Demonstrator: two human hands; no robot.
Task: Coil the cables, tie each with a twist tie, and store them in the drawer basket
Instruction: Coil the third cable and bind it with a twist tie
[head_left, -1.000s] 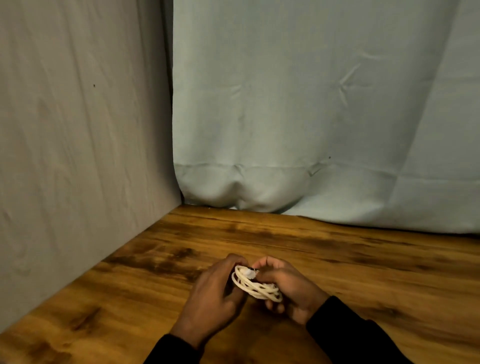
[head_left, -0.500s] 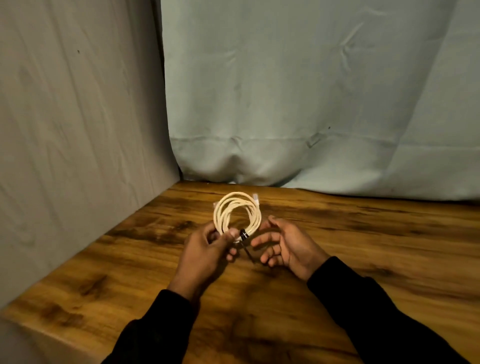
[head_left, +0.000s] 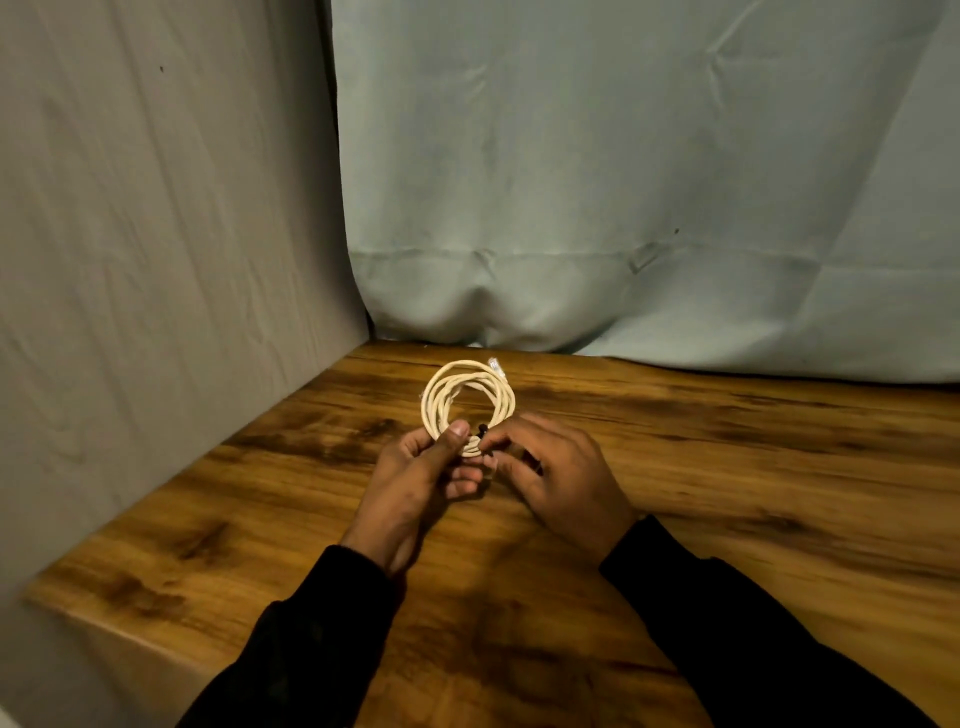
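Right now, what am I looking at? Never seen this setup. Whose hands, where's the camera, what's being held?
No machine here: a person works with two bare hands, in dark sleeves. The single picture comes from a wide-angle camera worn on the person's head, looking forward and down, so the arms enter from the bottom edge.

The left hand grips the near side of a coiled cream cable, thumb on top, holding the loops above a wooden table. A clear plug sticks out at the coil's far edge. The right hand pinches a small dark twist tie at the bundle, apparently fastening it. Behind hang a grey cloth and a pale green curtain. No drawer basket is in view.
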